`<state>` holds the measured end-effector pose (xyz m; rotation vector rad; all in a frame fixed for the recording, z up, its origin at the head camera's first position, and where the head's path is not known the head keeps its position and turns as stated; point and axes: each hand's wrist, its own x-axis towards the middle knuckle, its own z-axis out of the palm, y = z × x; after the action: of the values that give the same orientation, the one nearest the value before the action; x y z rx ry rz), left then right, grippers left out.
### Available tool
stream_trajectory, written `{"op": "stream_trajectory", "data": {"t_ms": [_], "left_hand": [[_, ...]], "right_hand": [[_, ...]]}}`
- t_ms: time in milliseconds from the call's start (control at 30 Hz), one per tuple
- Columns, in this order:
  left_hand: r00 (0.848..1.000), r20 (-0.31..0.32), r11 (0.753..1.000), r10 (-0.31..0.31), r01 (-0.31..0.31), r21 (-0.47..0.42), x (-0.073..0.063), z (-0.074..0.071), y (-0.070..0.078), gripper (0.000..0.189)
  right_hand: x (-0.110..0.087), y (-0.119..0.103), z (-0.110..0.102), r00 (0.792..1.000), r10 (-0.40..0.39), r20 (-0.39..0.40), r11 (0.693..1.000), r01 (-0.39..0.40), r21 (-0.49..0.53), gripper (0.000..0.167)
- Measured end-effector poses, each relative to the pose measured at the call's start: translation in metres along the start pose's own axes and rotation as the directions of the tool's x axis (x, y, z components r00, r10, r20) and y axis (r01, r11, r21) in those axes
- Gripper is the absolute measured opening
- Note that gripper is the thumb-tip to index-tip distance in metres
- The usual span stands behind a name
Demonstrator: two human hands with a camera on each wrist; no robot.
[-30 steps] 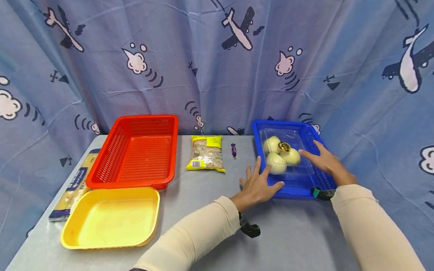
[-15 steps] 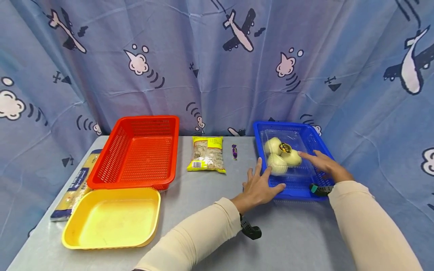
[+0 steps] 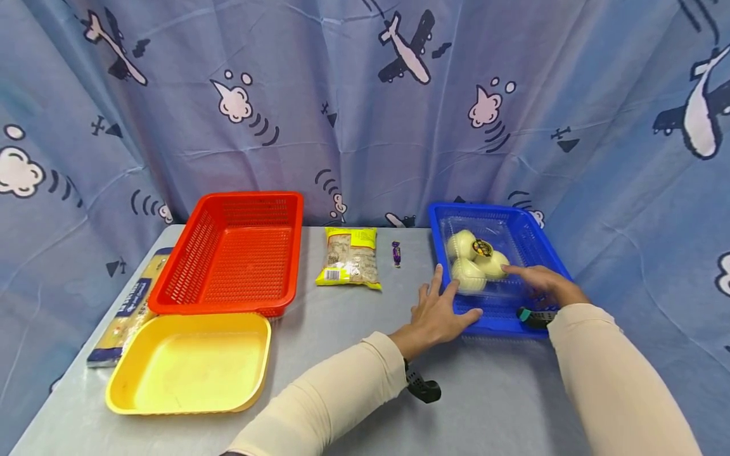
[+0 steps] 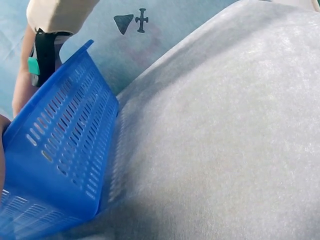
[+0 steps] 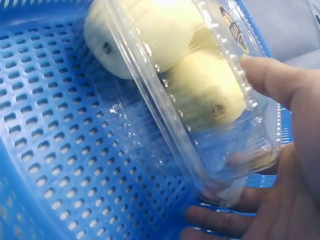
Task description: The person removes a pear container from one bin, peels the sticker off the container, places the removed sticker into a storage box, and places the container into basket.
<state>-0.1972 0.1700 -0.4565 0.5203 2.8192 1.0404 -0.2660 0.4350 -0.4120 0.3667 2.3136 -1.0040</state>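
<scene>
A clear plastic clamshell box (image 3: 502,292) of yellow-green pears (image 5: 205,90) lies inside a blue basket (image 3: 436,221) at the right of the table. My right hand (image 3: 544,284) grips the box at its right end. In the right wrist view the thumb (image 5: 275,75) presses the lid's edge, while the fingers (image 5: 225,220) reach round the underside. The box looks tilted there. My left hand (image 3: 436,316) rests at the basket's near left corner, its fingers spread along the rim and the thumb over the front edge. The left wrist view shows mostly the basket's slotted wall (image 4: 75,130).
A red basket (image 3: 293,266) stands at the left, with a yellow tray (image 3: 263,354) in front of it. Partly under both lies a long printed packet (image 3: 131,297). Between the baskets are a yellow-edged bag (image 3: 350,256) and a small purple-wrapped sweet (image 3: 396,253). A curtain (image 3: 353,114) hangs behind.
My right hand has sunk deeper into the blue basket, and its spread fingers have closed round the box's right end. The left hand has stayed on the corner.
</scene>
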Motion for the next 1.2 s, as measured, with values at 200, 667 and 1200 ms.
{"op": "stream_trajectory", "data": {"t_ms": [200,667,1200], "left_hand": [[1.000,0.006,1.000,0.014,-0.014,-0.012,0.000,0.000,-0.001,0.078],[1.000,0.018,1.000,0.009,-0.009,-0.014,0.001,0.000,-0.002,0.078],[1.000,0.026,1.000,-0.007,0.007,-0.003,0.001,-0.001,0.000,0.079]], "right_hand": [[0.005,-0.001,0.003,0.999,-0.041,0.021,0.994,0.039,0.106,0.103],[0.006,0.002,0.010,0.988,-0.153,0.002,0.876,0.135,0.463,0.085],[0.001,0.001,0.013,0.981,-0.164,-0.103,0.805,0.193,0.560,0.077]]}}
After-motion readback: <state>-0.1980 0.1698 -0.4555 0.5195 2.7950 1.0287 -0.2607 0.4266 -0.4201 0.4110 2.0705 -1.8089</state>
